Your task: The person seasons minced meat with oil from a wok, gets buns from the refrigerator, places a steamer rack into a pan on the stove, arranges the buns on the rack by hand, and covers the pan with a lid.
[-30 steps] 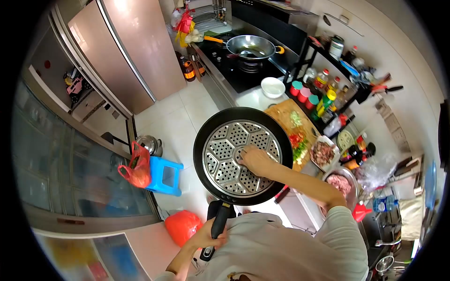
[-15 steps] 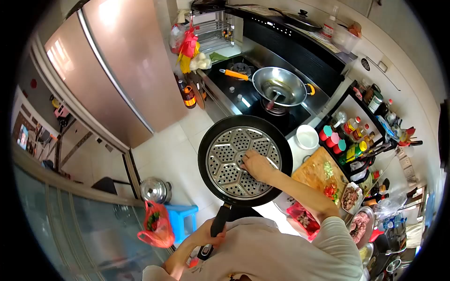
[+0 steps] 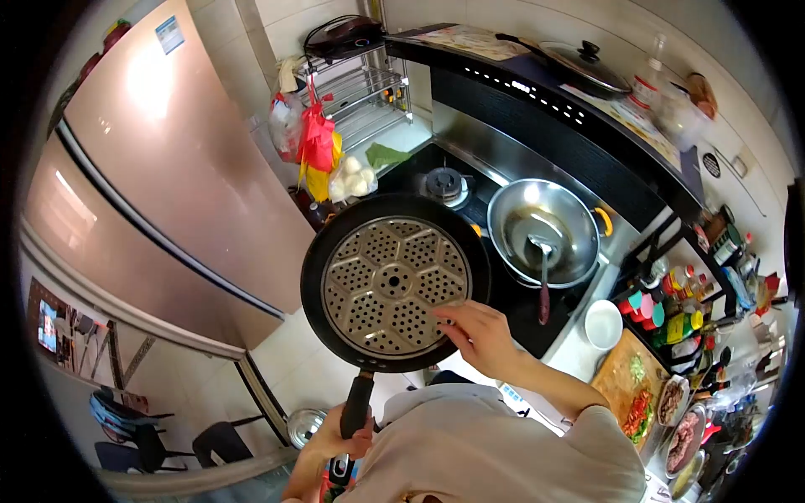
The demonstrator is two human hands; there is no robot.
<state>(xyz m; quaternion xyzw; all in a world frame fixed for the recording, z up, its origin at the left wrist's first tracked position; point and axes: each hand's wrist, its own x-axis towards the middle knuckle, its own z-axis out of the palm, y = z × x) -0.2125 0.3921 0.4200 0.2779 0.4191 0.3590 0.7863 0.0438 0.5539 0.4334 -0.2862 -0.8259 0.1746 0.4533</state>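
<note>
Bright kitchen around me.
Fridge (image 3: 210, 184) on my left, glare on it; pale floor (image 3: 293, 352); tiled wall (image 3: 419, 12) ahead; dark chairs (image 3: 222, 443) at lower left.

The black stovetop (image 3: 521, 320) carries a steel wok (image 3: 516, 220).

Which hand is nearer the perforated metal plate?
Right. The right hand is at the lower-right rim of the plate, contact unclear; the left hand grips the pan handle, farther below.
</note>
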